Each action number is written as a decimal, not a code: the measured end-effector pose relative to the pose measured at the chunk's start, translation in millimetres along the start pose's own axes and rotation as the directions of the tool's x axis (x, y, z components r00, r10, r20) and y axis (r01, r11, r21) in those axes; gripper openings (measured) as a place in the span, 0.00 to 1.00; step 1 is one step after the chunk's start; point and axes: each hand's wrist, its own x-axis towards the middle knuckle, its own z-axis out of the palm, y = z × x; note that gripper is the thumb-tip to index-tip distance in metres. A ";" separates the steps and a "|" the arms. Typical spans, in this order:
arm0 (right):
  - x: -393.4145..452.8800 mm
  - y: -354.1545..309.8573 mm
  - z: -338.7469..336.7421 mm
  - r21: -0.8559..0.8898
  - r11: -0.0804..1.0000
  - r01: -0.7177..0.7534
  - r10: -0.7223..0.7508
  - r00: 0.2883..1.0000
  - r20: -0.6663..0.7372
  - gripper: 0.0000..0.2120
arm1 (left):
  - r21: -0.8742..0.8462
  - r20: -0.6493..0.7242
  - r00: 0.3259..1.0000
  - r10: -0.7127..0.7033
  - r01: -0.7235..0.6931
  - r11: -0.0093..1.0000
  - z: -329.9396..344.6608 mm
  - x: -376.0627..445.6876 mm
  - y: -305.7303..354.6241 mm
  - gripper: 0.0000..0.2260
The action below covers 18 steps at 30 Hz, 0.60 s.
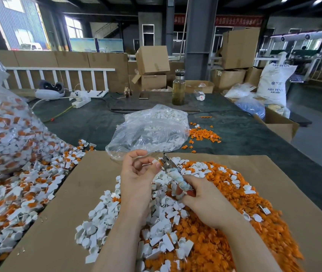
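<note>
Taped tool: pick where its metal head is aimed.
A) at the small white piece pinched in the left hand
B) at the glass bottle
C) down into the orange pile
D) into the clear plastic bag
A: the right hand grips the taped tool by its handle, and its metal head is up at the small white piece pinched by the left hand.

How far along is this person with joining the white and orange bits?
Looks done: joined pieces heap at left, more fill a bag. In hand: the left hand pinches a white piece against a tool gripped by the right hand. Left: big loose piles of white parts and orange caps on the cardboard.
</note>
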 end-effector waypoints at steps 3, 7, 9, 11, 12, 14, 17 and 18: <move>0.5 2.0 2.1 -0.002 1.000 0.007 -0.007 1.000 -0.017 0.06 | -0.006 0.001 1.000 -0.002 0.002 1.000 0.3 0.0 0.2 0.16; 2.6 5.6 5.1 -0.029 0.999 0.017 -0.018 0.999 -0.042 0.04 | -0.024 0.003 1.000 -0.012 0.012 1.000 -0.5 0.3 -1.2 0.16; 3.0 6.9 5.5 -0.053 0.998 0.012 -0.015 0.998 -0.053 0.05 | -0.029 0.004 1.000 -0.020 0.020 0.999 -0.4 0.0 -1.6 0.16; 3.6 7.7 5.8 -0.083 0.997 0.002 -0.007 0.998 -0.056 0.06 | -0.027 0.004 1.000 -0.023 0.023 0.999 0.1 -0.1 -1.3 0.16; 4.1 8.1 5.9 -0.094 0.996 -0.001 -0.005 0.998 -0.056 0.06 | -0.025 0.003 1.000 -0.026 0.026 0.999 0.0 -0.3 -1.4 0.16; 5.0 8.9 6.5 -0.101 0.995 0.000 -0.007 0.998 -0.064 0.06 | -0.021 0.003 0.999 -0.038 0.038 0.999 -0.8 -0.2 -1.1 0.15; 6.1 9.0 8.9 -0.154 0.988 0.002 -0.016 0.996 -0.088 0.04 | 0.019 0.007 0.995 -0.098 0.098 0.995 -2.9 1.5 1.0 0.13; 6.3 8.8 10.1 -0.182 0.983 0.001 -0.020 0.995 -0.099 0.03 | 0.028 -0.005 0.992 -0.129 0.129 0.991 -4.5 2.4 2.5 0.12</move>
